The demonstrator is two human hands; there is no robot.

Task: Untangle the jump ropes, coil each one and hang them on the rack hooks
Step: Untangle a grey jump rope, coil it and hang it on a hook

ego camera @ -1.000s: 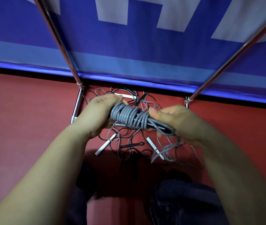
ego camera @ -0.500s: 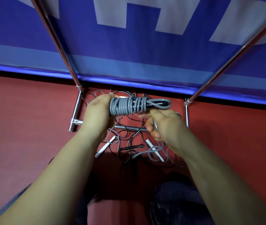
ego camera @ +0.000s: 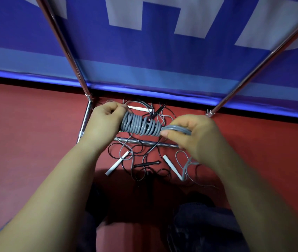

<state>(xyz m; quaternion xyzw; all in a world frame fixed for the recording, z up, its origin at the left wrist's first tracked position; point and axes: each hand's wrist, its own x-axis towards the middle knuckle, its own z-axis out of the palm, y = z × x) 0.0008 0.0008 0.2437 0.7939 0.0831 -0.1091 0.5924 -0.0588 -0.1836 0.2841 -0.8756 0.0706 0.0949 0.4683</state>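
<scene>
The grey rope coil (ego camera: 140, 125) was held above the floor tangle (ego camera: 144, 160), gripped at one end by the left hand (ego camera: 104, 120), its loop end pinched by the right hand (ego camera: 186, 130). The cord was judged light, supple, springy; it would best be grasped around the wound middle.

Shiny metal, smooth cord, matt floor

The rack (ego camera: 66, 51) tubes are gleaming like polished chrome; the grey rope (ego camera: 141, 125) is looking smooth and plasticky, the red floor (ego camera: 26, 133) matt and finely textured.
</scene>
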